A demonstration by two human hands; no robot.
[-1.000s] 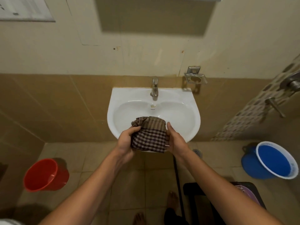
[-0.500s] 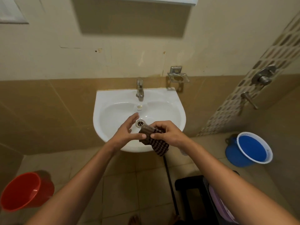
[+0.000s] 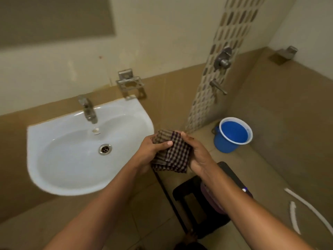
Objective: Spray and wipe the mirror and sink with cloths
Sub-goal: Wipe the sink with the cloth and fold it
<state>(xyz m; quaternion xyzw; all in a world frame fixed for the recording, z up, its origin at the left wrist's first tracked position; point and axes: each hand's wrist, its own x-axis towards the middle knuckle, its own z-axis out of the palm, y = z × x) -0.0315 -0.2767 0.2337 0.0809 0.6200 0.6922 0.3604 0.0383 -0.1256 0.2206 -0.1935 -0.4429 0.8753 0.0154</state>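
The white sink (image 3: 72, 159) hangs at your left, tap (image 3: 87, 110) above its drain. Just right of its rim, your left hand (image 3: 149, 152) curls over the folded checked cloth (image 3: 173, 156), thumb pressed on top. Your right hand (image 3: 197, 154) cups the cloth's far side, fingers wrapped behind it. A blue bucket (image 3: 232, 135) stands farther right.

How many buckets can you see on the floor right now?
1. A blue bucket stands on the floor by the patterned tile strip, right of the sink. Others may sit outside the frame.
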